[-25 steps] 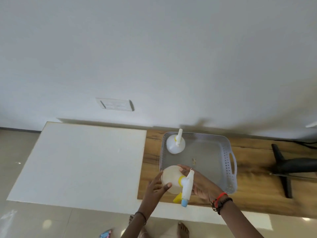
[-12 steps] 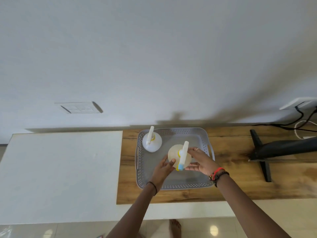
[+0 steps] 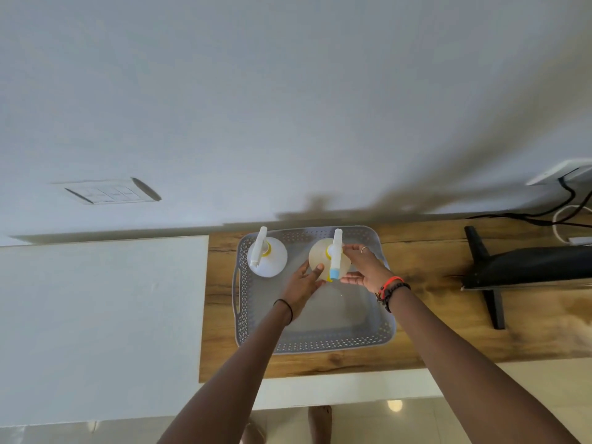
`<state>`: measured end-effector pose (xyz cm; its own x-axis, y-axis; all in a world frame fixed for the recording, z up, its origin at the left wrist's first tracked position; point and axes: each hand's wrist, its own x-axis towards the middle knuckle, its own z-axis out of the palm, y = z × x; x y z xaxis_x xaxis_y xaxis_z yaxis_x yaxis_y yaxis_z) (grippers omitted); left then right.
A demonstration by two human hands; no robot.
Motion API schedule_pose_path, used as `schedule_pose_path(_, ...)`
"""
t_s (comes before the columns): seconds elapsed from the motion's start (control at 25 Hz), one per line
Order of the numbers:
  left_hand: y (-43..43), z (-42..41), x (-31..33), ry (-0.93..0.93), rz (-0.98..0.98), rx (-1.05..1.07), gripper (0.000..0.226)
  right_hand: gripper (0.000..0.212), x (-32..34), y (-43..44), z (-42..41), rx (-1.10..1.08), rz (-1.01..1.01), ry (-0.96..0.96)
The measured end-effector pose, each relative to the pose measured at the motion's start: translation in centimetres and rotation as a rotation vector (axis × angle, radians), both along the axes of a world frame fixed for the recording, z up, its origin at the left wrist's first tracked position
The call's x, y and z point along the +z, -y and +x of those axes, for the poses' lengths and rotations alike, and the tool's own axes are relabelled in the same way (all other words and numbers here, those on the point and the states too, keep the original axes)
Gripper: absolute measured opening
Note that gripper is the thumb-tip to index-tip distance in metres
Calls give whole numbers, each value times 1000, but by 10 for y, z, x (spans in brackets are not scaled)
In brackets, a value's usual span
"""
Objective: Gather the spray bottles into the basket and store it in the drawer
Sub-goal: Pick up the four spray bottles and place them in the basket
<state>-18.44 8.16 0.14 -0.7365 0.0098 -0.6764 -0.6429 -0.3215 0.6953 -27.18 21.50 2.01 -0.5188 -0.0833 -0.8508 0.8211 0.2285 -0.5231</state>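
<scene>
The left hand point(image 3: 302, 282) and the right hand point(image 3: 366, 267) hold one round see-through plastic spray bottle point(image 3: 318, 256) between them.
Both arms reach forward from the bottom of the view and come close together at the hands. The left arm point(image 3: 230, 379) is almost straight, with a thin black band point(image 3: 284, 307) on its wrist. The left hand is on the left side of the bottle, its thumb point(image 3: 318, 268) pressed on the side; its other fingers are hard to see. The right arm point(image 3: 464, 363) comes in from the right, with a red band point(image 3: 392, 281) and a black bead band point(image 3: 397, 288) on the wrist. The right hand is spread wide on the bottle's right side. Its fingers point(image 3: 352, 248) touch up by the neck, and its thumb sits lower. One finger wears a thin ring point(image 3: 364, 249).
</scene>
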Motion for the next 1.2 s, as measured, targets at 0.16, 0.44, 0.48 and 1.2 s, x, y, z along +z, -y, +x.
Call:
schedule_pose_path(0.16,-5,-6,-7,8,64,63,47,28,-8,0,-7,-2,13,-8)
schedule_pose_path(0.44,-7,-13,-26,39,-10,49,51,39,-19,-1,-10,-12,-11,-22)
schedule_pose_path(0.48,-8,-14,-28,43,-17,41,51,40,-20,-2,-9,-16,-22,-24)
schedule_pose_path(1.2,-24,-10,-36,123,-33,191,57,28,-30,-12,17,-366,-238,-51)
